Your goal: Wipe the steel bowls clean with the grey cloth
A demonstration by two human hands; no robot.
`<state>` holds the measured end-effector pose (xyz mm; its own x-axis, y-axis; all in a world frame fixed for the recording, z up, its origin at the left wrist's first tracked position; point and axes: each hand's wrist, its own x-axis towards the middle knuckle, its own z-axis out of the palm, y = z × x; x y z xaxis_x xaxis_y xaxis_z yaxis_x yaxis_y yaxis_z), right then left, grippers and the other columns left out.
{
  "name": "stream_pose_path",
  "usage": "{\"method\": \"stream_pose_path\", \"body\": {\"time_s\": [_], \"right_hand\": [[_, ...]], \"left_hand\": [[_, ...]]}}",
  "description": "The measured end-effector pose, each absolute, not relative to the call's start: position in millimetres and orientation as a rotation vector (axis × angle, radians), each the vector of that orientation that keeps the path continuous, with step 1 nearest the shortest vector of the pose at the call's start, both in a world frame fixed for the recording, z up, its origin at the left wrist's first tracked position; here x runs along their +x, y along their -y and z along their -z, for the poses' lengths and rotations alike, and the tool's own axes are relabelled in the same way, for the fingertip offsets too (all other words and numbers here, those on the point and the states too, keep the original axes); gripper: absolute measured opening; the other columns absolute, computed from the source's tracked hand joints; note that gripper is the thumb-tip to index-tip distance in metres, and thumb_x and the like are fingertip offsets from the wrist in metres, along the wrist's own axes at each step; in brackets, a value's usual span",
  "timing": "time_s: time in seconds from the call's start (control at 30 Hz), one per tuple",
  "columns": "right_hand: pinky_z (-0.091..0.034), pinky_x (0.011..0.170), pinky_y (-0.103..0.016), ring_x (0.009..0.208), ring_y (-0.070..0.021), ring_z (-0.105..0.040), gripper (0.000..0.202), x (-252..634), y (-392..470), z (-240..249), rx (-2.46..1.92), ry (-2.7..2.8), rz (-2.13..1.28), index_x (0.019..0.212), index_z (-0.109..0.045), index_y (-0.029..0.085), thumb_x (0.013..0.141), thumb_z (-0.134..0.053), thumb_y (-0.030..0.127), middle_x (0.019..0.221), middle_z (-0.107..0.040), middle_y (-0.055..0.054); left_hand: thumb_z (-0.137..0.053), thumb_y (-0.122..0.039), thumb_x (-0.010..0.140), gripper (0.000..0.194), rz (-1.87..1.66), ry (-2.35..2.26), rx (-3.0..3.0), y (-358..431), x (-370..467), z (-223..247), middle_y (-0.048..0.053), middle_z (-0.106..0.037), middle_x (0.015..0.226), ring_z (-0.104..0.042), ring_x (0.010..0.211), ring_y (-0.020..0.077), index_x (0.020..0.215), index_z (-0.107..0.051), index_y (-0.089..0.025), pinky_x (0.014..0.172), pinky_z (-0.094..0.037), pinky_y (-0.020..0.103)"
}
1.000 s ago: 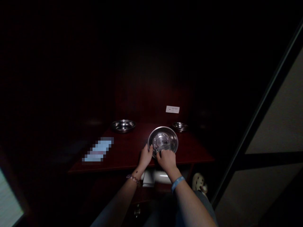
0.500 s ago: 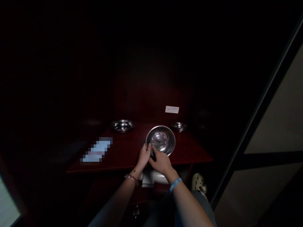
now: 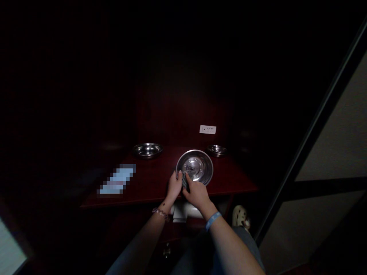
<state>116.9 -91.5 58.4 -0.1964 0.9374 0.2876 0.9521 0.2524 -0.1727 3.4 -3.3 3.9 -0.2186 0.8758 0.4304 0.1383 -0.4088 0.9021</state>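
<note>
A round metal bowl (image 3: 200, 166) is tilted towards me over the front of the dark red table (image 3: 137, 189). My left hand (image 3: 174, 186) grips its near left rim, thumb on top. Close beside it, my right hand (image 3: 196, 193) has its fingers closed on a small grey-green cloth-like piece (image 3: 185, 180) at the near rim. The fingers partly cover that piece. Reflections and dark marks show on the bowl's inner bottom.
A wide metal dish (image 3: 148, 150) stands at the back left, smaller metal bowls (image 3: 217, 150) at the back right. A blurred pale-blue item (image 3: 118, 181) lies left. A white wall socket (image 3: 208, 130) is behind. White items (image 3: 180, 212) sit below the tabletop.
The view has shifted slightly. Both hands still hold on at the bowl's near edge, and my right fingers have moved a little along the rim.
</note>
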Motion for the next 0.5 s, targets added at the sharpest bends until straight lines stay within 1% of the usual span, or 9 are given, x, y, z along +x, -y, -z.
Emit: {"method": "stream_pose_path", "body": {"time_s": [0.1, 0.2, 0.27, 0.33, 0.43, 0.5], "right_hand": [[-0.052, 0.082, -0.036, 0.096, -0.0277, -0.072, 0.062, 115.5, 94.0, -60.6, -1.825, 2.166, 0.104, 0.149, -0.040, 0.016, 0.089, -0.050, 0.031, 0.105, -0.074, -0.017], [-0.052, 0.081, -0.036, 0.095, -0.0276, -0.072, 0.053, 118.6, 95.4, -63.6, -1.908, 2.115, 0.131, 0.140, -0.052, 0.020, 0.088, -0.052, 0.030, 0.104, -0.074, -0.016], [-0.051, 0.084, -0.037, 0.096, -0.0271, -0.072, 0.045, 122.7, 95.3, -64.6, -1.941, 2.080, 0.154, 0.133, -0.060, 0.022, 0.088, -0.054, 0.030, 0.103, -0.075, -0.014], [-0.048, 0.093, -0.039, 0.098, -0.0256, -0.071, 0.039, 126.2, 94.6, -64.7, -1.948, 2.051, 0.193, 0.126, -0.065, 0.023, 0.088, -0.055, 0.027, 0.102, -0.076, -0.013], [-0.040, 0.106, -0.042, 0.098, -0.0237, -0.072, 0.034, 123.8, 92.3, -64.5, -1.926, 2.057, 0.263, 0.118, -0.070, 0.019, 0.091, -0.051, 0.018, 0.099, -0.077, -0.013], [-0.041, 0.105, -0.044, 0.098, -0.0250, -0.072, 0.035, 115.3, 89.2, -65.6, -1.941, 2.093, 0.284, 0.110, -0.073, 0.014, 0.092, -0.044, 0.010, 0.098, -0.077, -0.016]], "left_hand": [[-0.049, -0.045, 0.086, 0.029, -1.697, -1.243, 1.476, 4.3, 3.4, -5.1, 0.008, -0.070, 0.082, -0.066, 0.077, 0.0218, 0.083, -0.060, -0.018, 0.076, -0.052, 0.034], [-0.048, -0.043, 0.086, 0.029, -1.705, -1.244, 1.497, 3.7, 3.4, -3.9, 0.009, -0.070, 0.084, -0.066, 0.079, 0.0222, 0.086, -0.061, -0.017, 0.077, -0.052, 0.034], [-0.047, -0.042, 0.087, 0.028, -1.697, -1.248, 1.532, 3.3, 3.6, -2.6, 0.010, -0.071, 0.085, -0.067, 0.079, 0.0228, 0.086, -0.061, -0.017, 0.077, -0.052, 0.035], [-0.047, -0.040, 0.087, 0.027, -1.680, -1.253, 1.566, 3.4, 4.0, -2.2, 0.011, -0.071, 0.085, -0.067, 0.079, 0.0234, 0.086, -0.061, -0.017, 0.078, -0.052, 0.035], [-0.048, -0.038, 0.086, 0.025, -1.663, -1.261, 1.581, 4.3, 4.3, -4.0, 0.012, -0.072, 0.087, -0.068, 0.081, 0.0245, 0.087, -0.061, -0.017, 0.080, -0.052, 0.036], [-0.049, -0.037, 0.086, 0.024, -1.661, -1.252, 1.573, 4.3, 4.1, -5.9, 0.012, -0.073, 0.088, -0.068, 0.084, 0.0248, 0.087, -0.062, -0.018, 0.082, -0.052, 0.036]]}}
